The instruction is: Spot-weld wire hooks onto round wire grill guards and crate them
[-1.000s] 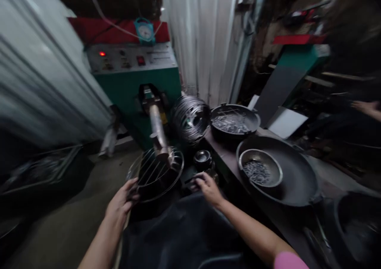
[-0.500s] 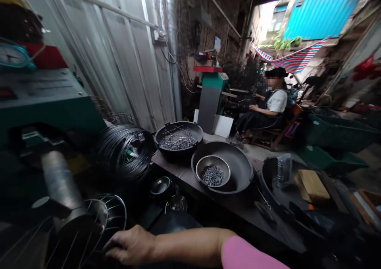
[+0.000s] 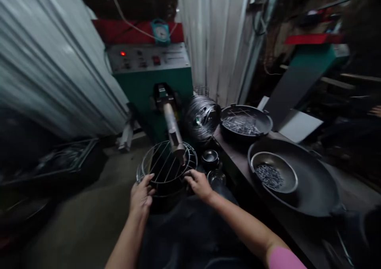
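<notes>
A round wire rack [image 3: 162, 180] with parallel bars and a raised rim lies tilted below the metal arm [image 3: 172, 122] of a green machine [image 3: 131, 84]. The arm's blunt tip hangs over the rack's right side. My left hand [image 3: 142, 195] is closed on the near left rim, with its fingers curled. At the near right edge, my right hand [image 3: 200, 185] pinches the rim; its fingertips are dark and blurred, so a small piece between them could be hidden.
To the right, a bowl of small metal pieces [image 3: 269, 176] sits inside a wide black pan [image 3: 315, 181]. Behind it stands another pan [image 3: 264, 120] with wire pieces. A wire coil [image 3: 202, 118] is beside the machine, and small metal bowls [image 3: 210, 156] stand lower.
My view has swung left and down onto the machine and rack. My left hand has come into view on the rim. My right hand is now at the rack's near right edge.
</notes>
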`<state>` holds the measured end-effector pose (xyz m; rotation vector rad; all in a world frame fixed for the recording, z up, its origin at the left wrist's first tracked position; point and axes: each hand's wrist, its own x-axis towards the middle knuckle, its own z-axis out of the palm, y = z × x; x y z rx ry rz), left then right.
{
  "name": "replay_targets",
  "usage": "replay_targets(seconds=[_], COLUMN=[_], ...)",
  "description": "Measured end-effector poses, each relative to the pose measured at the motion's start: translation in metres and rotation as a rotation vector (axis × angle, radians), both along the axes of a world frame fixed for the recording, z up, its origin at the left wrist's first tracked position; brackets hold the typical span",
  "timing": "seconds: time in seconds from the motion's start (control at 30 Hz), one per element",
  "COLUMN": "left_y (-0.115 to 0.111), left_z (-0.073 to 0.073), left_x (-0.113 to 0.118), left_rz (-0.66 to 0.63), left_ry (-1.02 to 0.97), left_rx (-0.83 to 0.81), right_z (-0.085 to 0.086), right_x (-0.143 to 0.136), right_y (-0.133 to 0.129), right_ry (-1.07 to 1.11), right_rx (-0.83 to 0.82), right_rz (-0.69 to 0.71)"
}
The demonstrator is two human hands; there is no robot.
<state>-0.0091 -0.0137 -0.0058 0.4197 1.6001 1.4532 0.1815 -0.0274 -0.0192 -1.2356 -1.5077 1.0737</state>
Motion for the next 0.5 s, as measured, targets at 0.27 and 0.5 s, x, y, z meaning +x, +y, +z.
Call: replay_targets(seconds=[0.27,0.5], left_y=[0.006,0.011], left_z=[-0.0024,-0.0045], left_x=[0.0044,0.0046], left_rz=[0.03,0.036], left_ry=[-0.137,-0.19], left_rx=[0.049,0.039], right_z=[-0.0069,-0.0027], right_x=[0.0024,0.0077], right_y=[0.006,0.0098], right_ry=[0.078,0.036], right_rx=[-0.007,0.021], right_rz=[-0.01,-0.006])
